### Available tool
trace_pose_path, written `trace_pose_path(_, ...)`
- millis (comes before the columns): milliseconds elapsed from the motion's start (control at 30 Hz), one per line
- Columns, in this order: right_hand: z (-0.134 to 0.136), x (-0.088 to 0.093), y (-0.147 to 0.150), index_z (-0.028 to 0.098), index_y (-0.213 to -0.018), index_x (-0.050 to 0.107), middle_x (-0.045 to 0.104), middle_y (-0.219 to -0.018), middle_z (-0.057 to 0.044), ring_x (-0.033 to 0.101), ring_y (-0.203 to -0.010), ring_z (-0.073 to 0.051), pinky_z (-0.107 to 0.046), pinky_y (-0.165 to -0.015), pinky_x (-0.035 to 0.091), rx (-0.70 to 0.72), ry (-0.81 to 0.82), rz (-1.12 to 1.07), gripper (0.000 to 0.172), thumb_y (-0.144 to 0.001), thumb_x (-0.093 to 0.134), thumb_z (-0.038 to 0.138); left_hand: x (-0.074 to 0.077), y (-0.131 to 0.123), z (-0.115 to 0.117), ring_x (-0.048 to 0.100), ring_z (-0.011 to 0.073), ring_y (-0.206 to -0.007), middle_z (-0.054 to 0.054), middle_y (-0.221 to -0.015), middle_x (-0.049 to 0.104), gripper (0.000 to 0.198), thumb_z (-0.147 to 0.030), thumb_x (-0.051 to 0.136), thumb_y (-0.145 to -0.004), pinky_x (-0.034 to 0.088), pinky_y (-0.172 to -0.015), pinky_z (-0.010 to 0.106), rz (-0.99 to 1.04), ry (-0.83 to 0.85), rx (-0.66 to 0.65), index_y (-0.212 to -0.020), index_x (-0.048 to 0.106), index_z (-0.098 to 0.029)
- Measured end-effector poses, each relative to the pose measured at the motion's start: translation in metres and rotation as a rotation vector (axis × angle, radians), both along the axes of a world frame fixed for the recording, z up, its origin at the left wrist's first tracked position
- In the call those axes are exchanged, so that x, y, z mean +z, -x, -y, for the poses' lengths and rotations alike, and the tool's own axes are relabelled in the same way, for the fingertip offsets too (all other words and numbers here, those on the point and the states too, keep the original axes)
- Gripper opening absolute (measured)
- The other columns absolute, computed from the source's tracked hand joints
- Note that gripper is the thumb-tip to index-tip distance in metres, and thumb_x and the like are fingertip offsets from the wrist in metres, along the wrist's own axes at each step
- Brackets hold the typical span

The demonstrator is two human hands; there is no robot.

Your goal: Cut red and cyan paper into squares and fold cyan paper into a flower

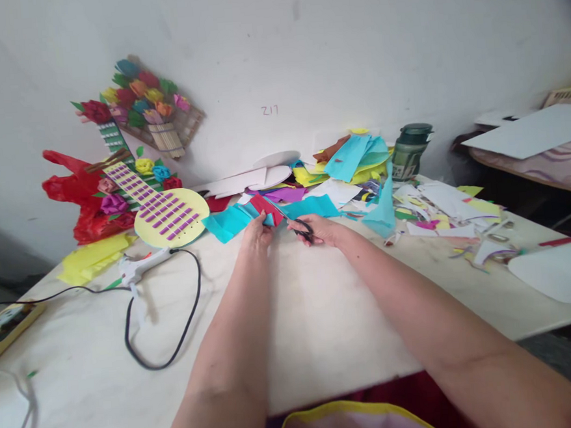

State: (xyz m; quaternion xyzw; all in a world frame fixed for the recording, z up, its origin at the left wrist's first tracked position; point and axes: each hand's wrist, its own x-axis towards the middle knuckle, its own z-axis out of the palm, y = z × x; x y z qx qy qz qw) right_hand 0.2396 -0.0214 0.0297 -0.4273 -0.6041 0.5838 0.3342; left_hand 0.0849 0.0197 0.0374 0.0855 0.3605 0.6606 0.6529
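Observation:
Between the fingers of my left hand (pixel 258 231) is a folded piece of red paper (pixel 260 206), with a bit of blue paper showing beside it. My right hand (pixel 320 230) grips black-handled scissors (pixel 304 229), whose blades point up and left against the red paper. Whether the blades have cut into it I cannot tell. Blue crepe paper (pixel 227 223) lies on the table just left of my left hand, and another blue strip (pixel 314 205) lies behind the scissors.
A white glue gun (pixel 145 264) with a looped black cord lies at left, near a power strip (pixel 7 325). Behind it stands a yellow guitar-shaped craft (pixel 171 219) with paper flowers. Paper scraps (pixel 436 207) and a green bottle (pixel 411 152) are at right.

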Motion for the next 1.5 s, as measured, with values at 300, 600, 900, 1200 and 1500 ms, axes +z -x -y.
trace_pose_path(300,0.0024,0.0024,0.0026,0.013,-0.084,0.056,0.051,-0.048,0.004,0.043,-0.033,-0.004,-0.014,-0.025,0.017,-0.024,-0.001,-0.004,0.030,-0.076,0.061,0.042,-0.0001,0.0024,0.0005,0.060,0.0120,-0.058,0.003,-0.069,0.063,0.015,-0.004,0.048,-0.081,0.055,-0.058,0.028,0.017,-0.014,-0.016,-0.086,0.059,-0.013)
trace_pose_path(600,0.0047,0.0028,0.0062,0.013,-0.077,0.055,0.048,-0.046,0.006,0.040,-0.032,-0.003,-0.014,-0.027,0.019,-0.052,-0.026,0.007,0.024,-0.075,0.061,0.037,0.0002,0.0045,0.0001,0.062,0.0129,-0.060,0.004,-0.073,0.065,0.018,-0.004,0.047,-0.081,0.056,-0.058,0.029,0.059,-0.026,-0.012,-0.091,0.059,-0.014)
trace_pose_path(900,0.0009,-0.0010,0.0023,0.013,-0.084,0.056,0.052,-0.049,0.004,0.046,-0.034,-0.005,-0.014,-0.025,0.019,0.012,-0.032,-0.037,0.034,-0.074,0.061,0.044,0.0003,0.0034,0.0016,0.062,0.0118,-0.059,0.004,-0.074,0.065,0.016,-0.005,0.047,-0.082,0.056,-0.061,0.030,0.034,-0.028,-0.036,-0.089,0.059,-0.014)
trace_pose_path(1200,0.0028,0.0022,0.0028,0.012,-0.085,0.057,0.053,-0.049,0.002,0.048,-0.035,-0.006,-0.014,-0.025,0.019,-0.008,-0.012,-0.056,0.043,-0.073,0.059,0.053,-0.0052,0.0002,0.0014,0.062,0.0122,-0.060,0.002,-0.067,0.064,0.014,-0.006,0.046,-0.083,0.056,-0.061,0.031,-0.020,-0.072,-0.101,-0.089,0.057,-0.012)
trace_pose_path(1500,0.0037,0.0039,0.0034,0.013,-0.083,0.056,0.054,-0.049,0.002,0.048,-0.035,-0.006,-0.014,-0.026,0.019,-0.025,-0.006,-0.066,0.044,-0.073,0.058,0.055,-0.0021,-0.0023,0.0055,0.062,0.0113,-0.061,0.003,-0.072,0.065,0.016,-0.005,0.047,-0.082,0.056,-0.063,0.029,-0.028,-0.070,-0.109,-0.090,0.058,-0.014)
